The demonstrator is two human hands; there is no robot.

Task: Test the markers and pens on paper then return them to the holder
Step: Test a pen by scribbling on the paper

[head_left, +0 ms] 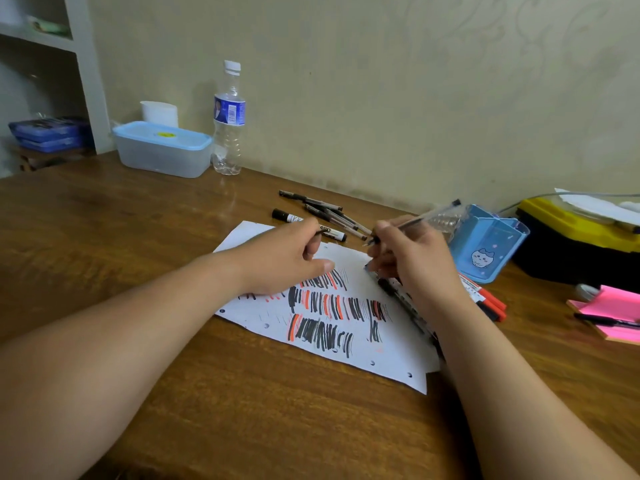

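A white sheet of paper (pixel 332 341) covered in black and red test strokes lies on the wooden desk. My left hand (pixel 287 261) rests on its upper part, thumb flat on the sheet, fingers loosely curled. My right hand (pixel 412 258) grips a clear pen (pixel 429 216) with its tip pointing down-left above the paper. Several black pens (pixel 329 211) and a black-capped marker (pixel 294 217) lie beyond the paper. The blue holder (pixel 488 247) with a cat picture stands right of my right hand. Red markers (pixel 488 299) and more pens lie under my right wrist.
A water bottle (pixel 228 119) and a lidded plastic box (pixel 162 148) stand at the back left by the wall. A yellow-and-black case (pixel 575 237) sits at the far right, with pink sticky notes (pixel 613 313) and a pen in front of it.
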